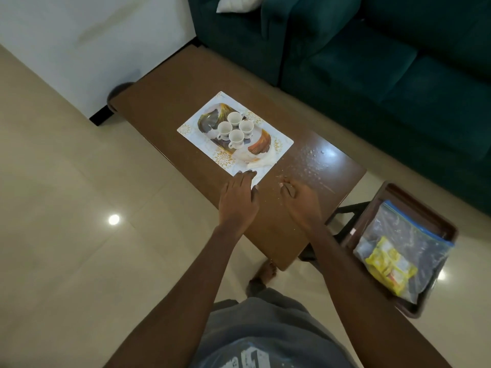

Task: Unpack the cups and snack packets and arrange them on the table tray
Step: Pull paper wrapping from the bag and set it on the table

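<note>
1. Brown wood makes up the long counter (164, 83), which stands in front of a teal sofa (372, 62).
2. A white patterned tray (268, 163) lies on the counter, carrying four white cups (235, 129) clustered together, upright and touching or nearly so.
3. The left hand (239, 201) lies flat, fingers spread, its fingertips on the tray's near corner; it grips nothing.
4. The right hand (300, 201) rests on the bare counter beside the tray, fingers curled loosely; whether it pinches anything I cannot tell.
5. White crumbs (310, 166) speckle the counter near that hand.
6. A clear zip bag (406, 235) holding yellow snack packets (385, 264) lies in a brown bin (451, 232) to the right, apart from the counter.
</note>
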